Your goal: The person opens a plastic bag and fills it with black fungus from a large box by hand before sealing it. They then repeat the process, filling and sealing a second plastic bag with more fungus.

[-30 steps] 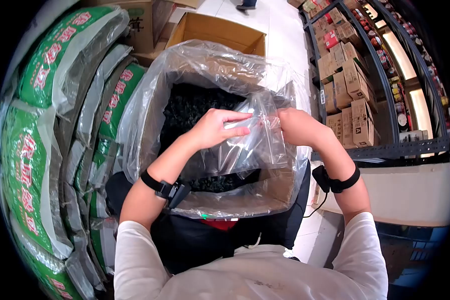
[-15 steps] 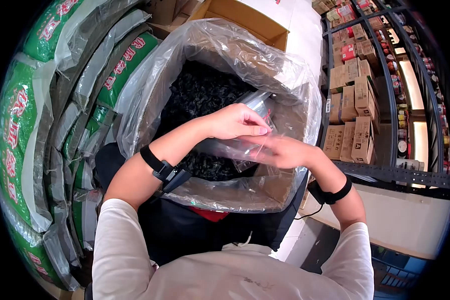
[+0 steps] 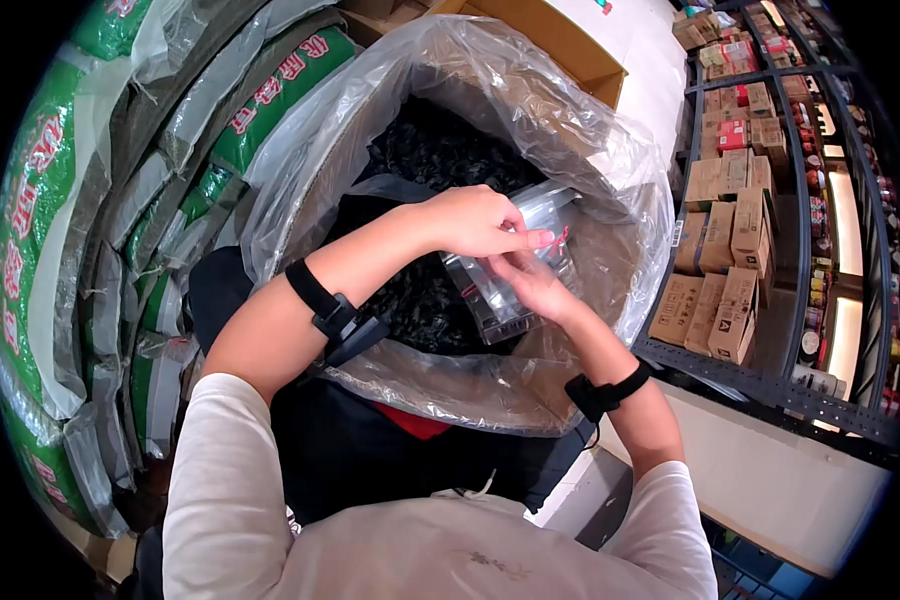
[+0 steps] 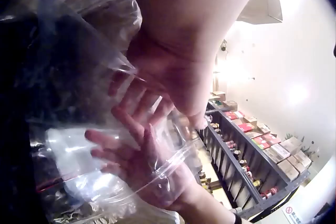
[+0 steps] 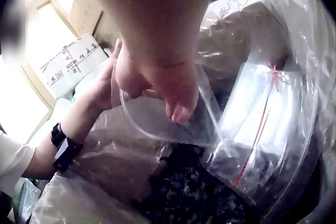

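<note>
My left hand pinches the edge of a thin clear plastic bag between thumb and fingers. Close below it, my right hand has its fingers spread, and in the left wrist view the clear film lies over them, the hand seemingly inside the bag's mouth. Both hands are over a large cardboard box lined with clear plastic. Dark, crumpled, dried-looking pieces fill its bottom. On them, at the box's right side, lies a stack of flat clear bags tied with red string.
Green-and-white printed sacks are piled along the left. An open cardboard box stands beyond the lined box. To the right, a dark metal shelf holds small cartons and jars. The lined box sits close to the person's lap.
My right hand has moved from the right side to under my left hand, its fingers now spread. The bag's film has shifted towards the left hand, uncovering the tied stack. The head view has turned.
</note>
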A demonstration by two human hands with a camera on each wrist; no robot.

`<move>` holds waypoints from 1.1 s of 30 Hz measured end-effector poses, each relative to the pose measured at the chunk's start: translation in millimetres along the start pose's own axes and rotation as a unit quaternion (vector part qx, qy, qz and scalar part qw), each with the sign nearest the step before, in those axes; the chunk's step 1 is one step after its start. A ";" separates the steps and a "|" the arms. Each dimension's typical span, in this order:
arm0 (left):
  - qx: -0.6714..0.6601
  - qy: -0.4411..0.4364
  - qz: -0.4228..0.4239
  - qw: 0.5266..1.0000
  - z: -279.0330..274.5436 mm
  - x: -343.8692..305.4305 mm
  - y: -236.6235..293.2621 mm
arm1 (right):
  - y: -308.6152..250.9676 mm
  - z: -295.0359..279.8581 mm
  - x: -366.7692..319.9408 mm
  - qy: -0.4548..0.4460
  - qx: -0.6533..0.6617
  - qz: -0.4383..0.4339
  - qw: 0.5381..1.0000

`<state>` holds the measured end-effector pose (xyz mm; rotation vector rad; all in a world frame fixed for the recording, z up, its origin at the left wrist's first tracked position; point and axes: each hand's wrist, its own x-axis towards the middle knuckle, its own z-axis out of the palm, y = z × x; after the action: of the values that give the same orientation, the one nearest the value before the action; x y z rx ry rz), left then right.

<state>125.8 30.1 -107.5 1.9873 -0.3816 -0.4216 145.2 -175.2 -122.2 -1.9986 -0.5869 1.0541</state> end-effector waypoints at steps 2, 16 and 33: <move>0.012 0.009 0.007 1.000 1.7 0.8 0.2 | -7.4 -1.9 8.9 -0.003 0.001 -0.004 1.000; 0.207 0.509 0.083 0.831 -27.1 5.7 -15.6 | -1.5 -17.7 27.9 -0.215 0.470 0.064 0.854; -0.092 0.264 -0.201 0.939 -75.6 -14.7 -42.8 | 21.0 -64.1 0.6 -0.333 0.681 -0.012 0.652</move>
<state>150.4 114.5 -112.8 1.8978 0.3979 -0.1503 200.0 -214.5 -117.3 -0.2329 -0.0179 1.5156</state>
